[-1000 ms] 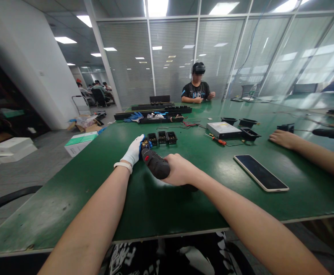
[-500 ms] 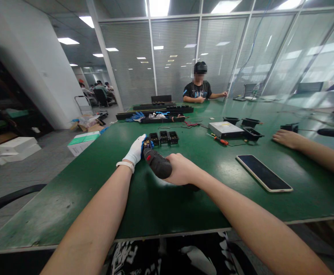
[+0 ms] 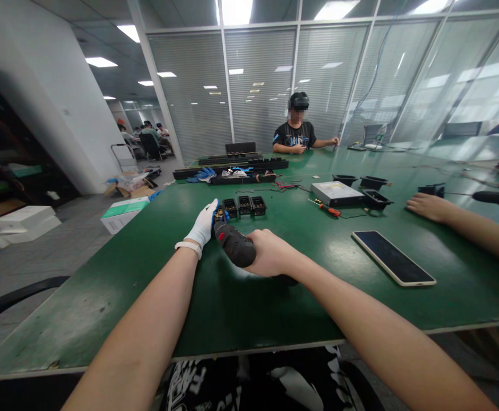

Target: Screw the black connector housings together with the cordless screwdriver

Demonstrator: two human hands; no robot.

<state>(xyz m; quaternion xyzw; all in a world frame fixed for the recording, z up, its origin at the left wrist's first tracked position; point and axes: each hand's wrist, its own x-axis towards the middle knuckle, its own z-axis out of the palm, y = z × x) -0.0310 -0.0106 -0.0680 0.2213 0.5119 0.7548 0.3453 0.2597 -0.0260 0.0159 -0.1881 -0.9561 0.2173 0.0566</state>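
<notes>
Left of centre in the frame, the gloved left hand [image 3: 204, 221] curls its fingers around a small black housing [image 3: 220, 215] above the desk [image 3: 138, 285]. A power drill [image 3: 235, 245] points into it; three black boxes [image 3: 244, 205] stand just beyond. At centre, the right hand [image 3: 272, 253] grips the drill, its fingers mostly hidden.

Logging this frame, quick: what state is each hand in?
Left hand: gloved, holding a small black box.
Right hand: bare, closed around a power drill.
</notes>
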